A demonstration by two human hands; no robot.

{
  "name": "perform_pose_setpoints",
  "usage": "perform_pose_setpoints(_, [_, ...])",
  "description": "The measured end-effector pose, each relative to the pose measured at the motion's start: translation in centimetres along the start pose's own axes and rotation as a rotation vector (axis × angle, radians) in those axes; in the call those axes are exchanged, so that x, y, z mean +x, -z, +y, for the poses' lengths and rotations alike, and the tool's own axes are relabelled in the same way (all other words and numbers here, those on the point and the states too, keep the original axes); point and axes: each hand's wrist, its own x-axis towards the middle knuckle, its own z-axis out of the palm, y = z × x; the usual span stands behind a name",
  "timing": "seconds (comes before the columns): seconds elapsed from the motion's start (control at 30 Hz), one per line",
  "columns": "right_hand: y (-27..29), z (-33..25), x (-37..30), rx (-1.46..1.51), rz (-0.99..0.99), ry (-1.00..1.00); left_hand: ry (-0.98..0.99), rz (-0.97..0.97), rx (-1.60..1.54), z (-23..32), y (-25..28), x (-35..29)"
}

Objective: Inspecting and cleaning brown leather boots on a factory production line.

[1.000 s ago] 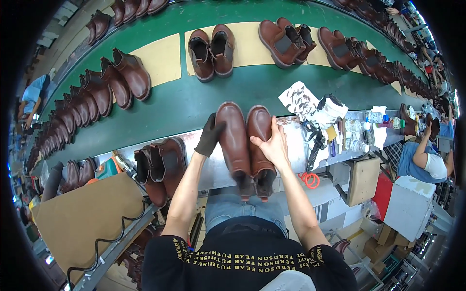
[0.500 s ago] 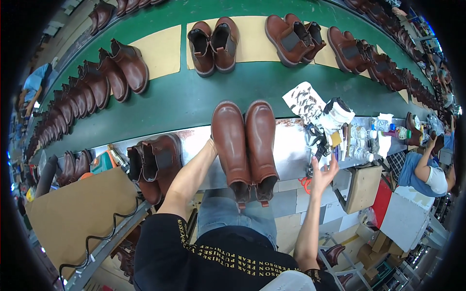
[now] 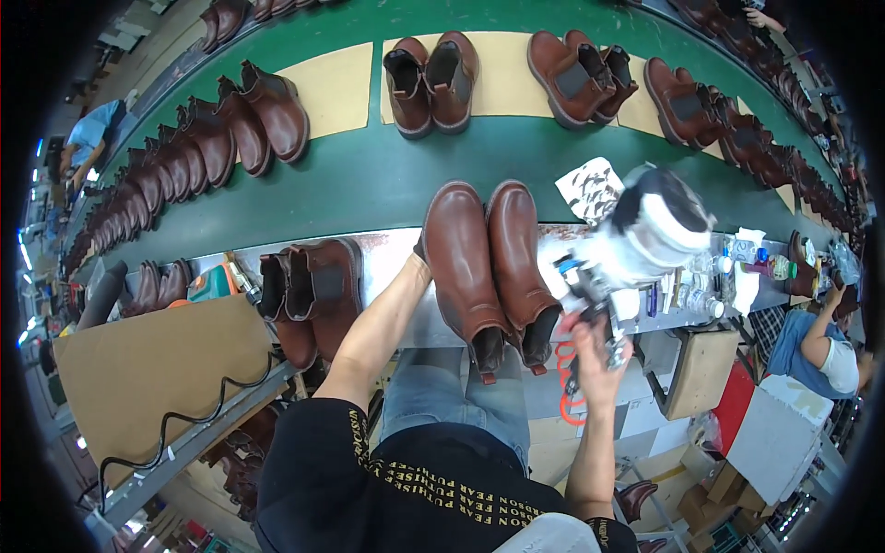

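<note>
A pair of brown leather ankle boots (image 3: 457, 249) is held side by side in front of me, toes pointing away, openings toward my body. My left hand (image 3: 421, 262) grips the pair from the left side, its fingers mostly hidden behind the boots. To the right of them my right hand (image 3: 599, 364) is wrapped round a metal spray gun (image 3: 597, 300). On top of the gun is a large cup wrapped in white (image 3: 659, 241), smeared by motion. A red coiled hose (image 3: 566, 392) hangs below the gun.
Many brown boots (image 3: 273, 115) stand in rows on the green bench (image 3: 369, 189). Another pair (image 3: 318, 286) sits by my left arm. A black-spotted white cloth (image 3: 590, 189) and small bottles (image 3: 705, 302) lie to the right. Cardboard (image 3: 175, 369) is at lower left; a person (image 3: 811, 341) works far right.
My right hand, open before, now holds the spray gun, lifted off the bench and tilted toward the boots. The boots have tilted slightly in my left hand. The whole view has shifted a little.
</note>
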Motion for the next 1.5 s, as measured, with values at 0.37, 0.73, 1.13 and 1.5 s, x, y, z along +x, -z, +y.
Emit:
perform_pose_setpoints(0.37, [-3.5,-3.9,-0.3,-0.462,-0.021,-0.044,0.016,-0.210,0.191,-0.4,-6.8,0.3])
perform_pose_setpoints(0.73, [-5.8,-4.1,1.6,-0.411,0.042,-0.134,-0.171,-0.223,0.914,-0.7,-7.3,0.5])
perform_pose_setpoints(1.13, [-6.6,-1.3,1.2,-0.405,0.101,-0.136,0.082,-0.155,0.079,-0.9,-2.9,3.2])
perform_pose_setpoints(1.5, [-8.9,-3.7,2.0,-0.431,0.001,-0.126,-0.134,-0.142,0.703,-0.8,1.5,1.6])
